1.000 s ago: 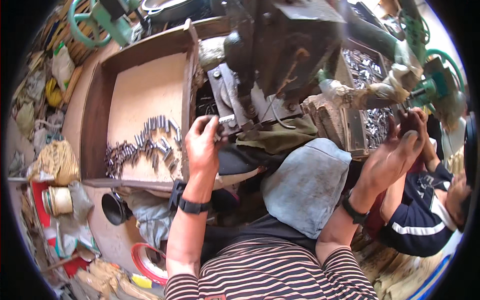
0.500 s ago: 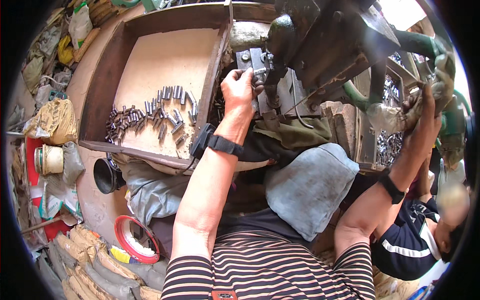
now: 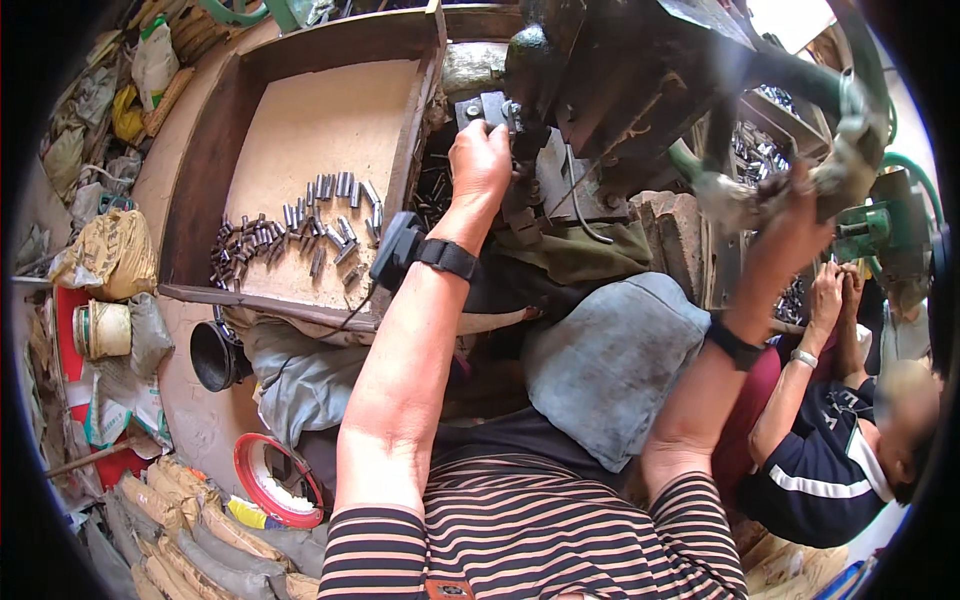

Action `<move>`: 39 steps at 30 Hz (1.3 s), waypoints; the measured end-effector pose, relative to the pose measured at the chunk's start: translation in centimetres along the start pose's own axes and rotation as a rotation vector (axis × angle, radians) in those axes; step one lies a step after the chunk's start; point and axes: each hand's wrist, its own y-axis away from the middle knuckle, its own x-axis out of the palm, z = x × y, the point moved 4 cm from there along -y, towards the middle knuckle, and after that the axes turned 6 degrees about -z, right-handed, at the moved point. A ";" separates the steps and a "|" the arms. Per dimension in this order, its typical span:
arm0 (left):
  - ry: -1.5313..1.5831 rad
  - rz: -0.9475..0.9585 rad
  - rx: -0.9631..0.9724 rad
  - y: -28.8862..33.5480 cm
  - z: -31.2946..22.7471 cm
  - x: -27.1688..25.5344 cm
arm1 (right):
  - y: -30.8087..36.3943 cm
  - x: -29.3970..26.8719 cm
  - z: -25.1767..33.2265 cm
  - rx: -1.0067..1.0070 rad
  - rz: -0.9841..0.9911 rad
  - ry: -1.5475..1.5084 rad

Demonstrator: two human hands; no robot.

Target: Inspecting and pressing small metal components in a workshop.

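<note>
My left hand (image 3: 481,166) is closed at the metal block (image 3: 470,110) under a dark, heavy press (image 3: 630,90). Its fingers curl away from view, so whatever they hold is hidden. On the right, my right hand (image 3: 785,225), smeared by motion, grips the press's curved green handle (image 3: 860,125), part of which is wrapped in dirty cloth. Left of the press, a wooden tray (image 3: 200,180) with a pale bottom holds many short dark metal tubes (image 3: 330,215), some standing, some lying.
A grey-blue cloth (image 3: 615,365) covers my lap. Metal pieces (image 3: 755,150) fill a box at the right. Beside it a co-worker (image 3: 820,450) has both hands together near a green machine (image 3: 880,230). A black bucket (image 3: 212,355) and a red-rimmed tub (image 3: 255,480) stand at left.
My right hand has swung left and nearer with the handle. My left hand stays at the block, its fingers more hidden. The co-worker's hands have come into view.
</note>
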 end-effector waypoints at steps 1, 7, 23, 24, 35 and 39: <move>-0.076 0.026 0.058 -0.1 -0.7 0.9 | 0.4 -0.8 -1.7 -0.029 -0.090 -0.086; 0.012 0.196 -0.126 -2.1 0.8 -1.5 | 0.0 -0.1 1.3 0.050 0.210 0.113; -0.013 0.078 -0.058 -1.4 -0.1 -2.0 | -4.5 1.3 6.0 -0.010 0.297 0.229; -0.113 0.004 -0.007 -1.0 0.6 -2.5 | -4.4 1.5 6.0 0.002 0.308 0.222; 0.536 0.187 -0.344 0.4 -1.4 -2.4 | -4.1 1.0 5.5 -0.002 0.266 0.279; 0.435 0.138 -0.341 0.4 0.2 -1.3 | -3.7 1.6 6.0 -0.095 0.256 0.267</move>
